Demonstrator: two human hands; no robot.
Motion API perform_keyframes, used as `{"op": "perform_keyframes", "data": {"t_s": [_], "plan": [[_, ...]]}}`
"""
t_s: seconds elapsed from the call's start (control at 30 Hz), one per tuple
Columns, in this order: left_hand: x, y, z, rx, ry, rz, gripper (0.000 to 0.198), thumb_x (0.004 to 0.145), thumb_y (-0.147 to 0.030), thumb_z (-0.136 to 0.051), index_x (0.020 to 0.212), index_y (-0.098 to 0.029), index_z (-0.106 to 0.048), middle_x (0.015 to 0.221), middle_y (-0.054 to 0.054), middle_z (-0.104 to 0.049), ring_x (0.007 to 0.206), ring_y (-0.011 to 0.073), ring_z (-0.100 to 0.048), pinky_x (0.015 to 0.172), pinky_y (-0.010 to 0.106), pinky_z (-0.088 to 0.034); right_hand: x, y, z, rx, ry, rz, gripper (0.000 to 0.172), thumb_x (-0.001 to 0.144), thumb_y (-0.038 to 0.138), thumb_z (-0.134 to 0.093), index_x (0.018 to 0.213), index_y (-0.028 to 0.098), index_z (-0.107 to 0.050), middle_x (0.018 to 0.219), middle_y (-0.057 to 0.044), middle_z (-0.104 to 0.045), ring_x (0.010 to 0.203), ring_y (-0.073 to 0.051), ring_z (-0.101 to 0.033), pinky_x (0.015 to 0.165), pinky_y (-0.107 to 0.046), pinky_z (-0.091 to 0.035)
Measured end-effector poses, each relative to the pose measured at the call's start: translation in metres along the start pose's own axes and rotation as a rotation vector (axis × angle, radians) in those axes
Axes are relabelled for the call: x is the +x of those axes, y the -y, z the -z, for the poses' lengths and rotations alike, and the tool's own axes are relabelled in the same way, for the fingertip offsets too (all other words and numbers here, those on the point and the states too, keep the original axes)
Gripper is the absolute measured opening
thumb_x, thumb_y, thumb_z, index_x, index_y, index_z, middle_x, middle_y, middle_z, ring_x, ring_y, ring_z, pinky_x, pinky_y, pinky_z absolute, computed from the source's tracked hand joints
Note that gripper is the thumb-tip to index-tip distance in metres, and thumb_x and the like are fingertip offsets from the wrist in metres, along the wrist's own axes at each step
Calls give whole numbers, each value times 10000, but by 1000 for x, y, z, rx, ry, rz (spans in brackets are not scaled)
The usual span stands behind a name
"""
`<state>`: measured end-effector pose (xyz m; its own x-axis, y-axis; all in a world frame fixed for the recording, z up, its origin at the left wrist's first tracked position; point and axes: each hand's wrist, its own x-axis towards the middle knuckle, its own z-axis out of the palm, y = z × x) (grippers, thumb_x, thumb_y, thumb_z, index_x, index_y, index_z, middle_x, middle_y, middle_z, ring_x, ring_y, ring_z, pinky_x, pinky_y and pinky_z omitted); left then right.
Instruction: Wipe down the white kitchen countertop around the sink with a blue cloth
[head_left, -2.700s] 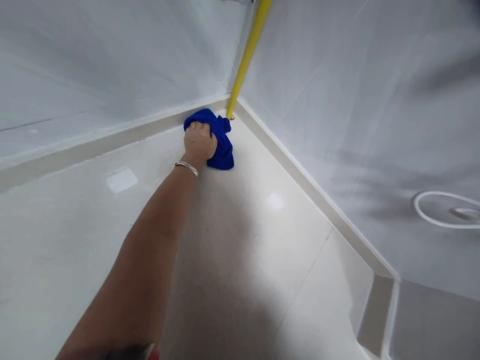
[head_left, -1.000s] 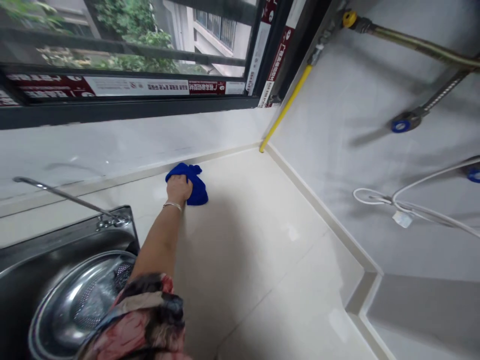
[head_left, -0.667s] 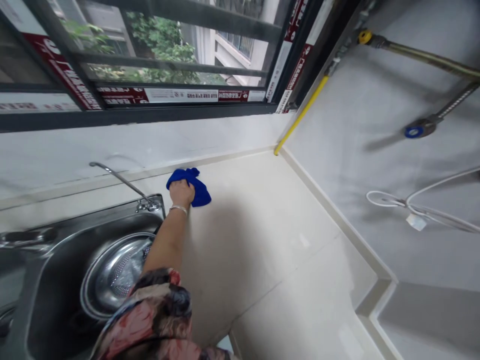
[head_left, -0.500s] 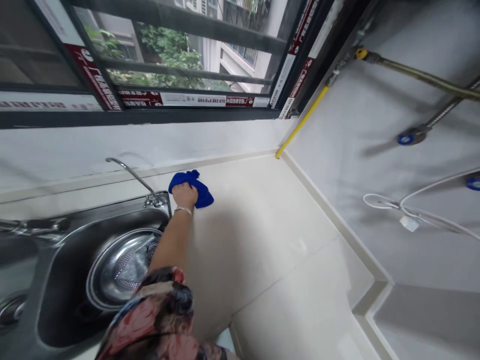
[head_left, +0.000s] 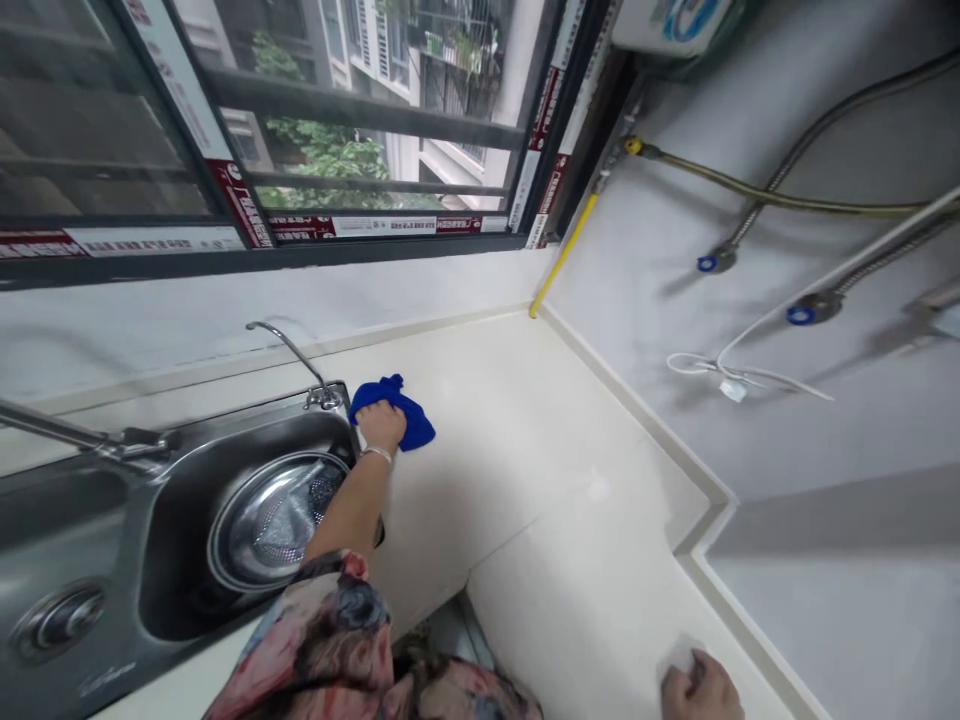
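My left hand (head_left: 382, 427), with a bracelet at its wrist, presses a bunched blue cloth (head_left: 417, 425) onto the cream countertop (head_left: 517, 430). Its fingers are bent over the cloth, just right of the sink's back corner and its small thin faucet (head_left: 324, 397). At the bottom edge, far to the right, my right hand (head_left: 701, 690) is at the counter, only partly in view. Its fingers look curled, with nothing visible in them.
Left of my arm is a double steel sink (head_left: 142, 560) holding a round metal strainer pan (head_left: 281, 520). A larger faucet (head_left: 112, 445) reaches over it. A yellow pipe (head_left: 564, 255) meets the back corner. Hoses, valves (head_left: 814, 308) and a white cable (head_left: 720, 365) are along the right wall.
The view has shifted, showing more of the sink and right wall. My right hand has come into view at lower right. My left hand stays on the cloth beside the sink corner.
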<state>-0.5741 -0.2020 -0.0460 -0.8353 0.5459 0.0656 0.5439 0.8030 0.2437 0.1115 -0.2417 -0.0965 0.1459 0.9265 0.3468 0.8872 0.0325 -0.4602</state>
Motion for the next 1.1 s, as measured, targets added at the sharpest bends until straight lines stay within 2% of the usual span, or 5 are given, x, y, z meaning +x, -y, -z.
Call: {"op": "perform_keyframes", "data": {"t_s": [0.07,0.3,0.63,0.87,1.1], "plan": [[-24,-2,2,13,19,-56,521,967,-290,-367,1188,31,-712,1184,345,-709,1184,461,-630,1002,549,-400,0,-9,-10,-14,-79,37,478,700,444,-554,1089,204,-694,993,-186,-677,970,-435,-664,886,-612,-562],[-123,-4,6,57,107,-298,471,962,-316,-407,1120,-23,-740,1121,306,-727,1138,415,-657,978,504,-421,-7,-17,-19,-72,-122,194,384,849,333,-477,1153,144,-616,1111,-216,-665,1083,-390,-608,969,-522,-477],[-248,-12,6,133,167,-513,392,987,-287,-439,1079,-51,-738,1062,270,-731,1086,397,-673,966,502,-449,-10,-19,-26,-41,-195,188,387,810,196,-523,1174,113,-622,1144,-220,-659,1092,-362,-603,962,-500,-462],[-286,-9,6,165,187,-563,356,1006,-279,-453,1098,-74,-729,1085,242,-738,1077,363,-672,981,490,-463,-13,-32,-34,21,-208,185,432,752,195,-560,1172,129,-637,1130,-205,-662,1058,-369,-612,944,-512,-452],[-289,35,19,164,261,-715,229,954,-286,-536,948,-166,-731,1016,178,-753,1055,334,-675,1014,461,-481,-15,-29,-34,62,-202,171,437,767,190,-556,1186,115,-656,1189,-228,-669,1093,-375,-616,984,-536,-467]]}}
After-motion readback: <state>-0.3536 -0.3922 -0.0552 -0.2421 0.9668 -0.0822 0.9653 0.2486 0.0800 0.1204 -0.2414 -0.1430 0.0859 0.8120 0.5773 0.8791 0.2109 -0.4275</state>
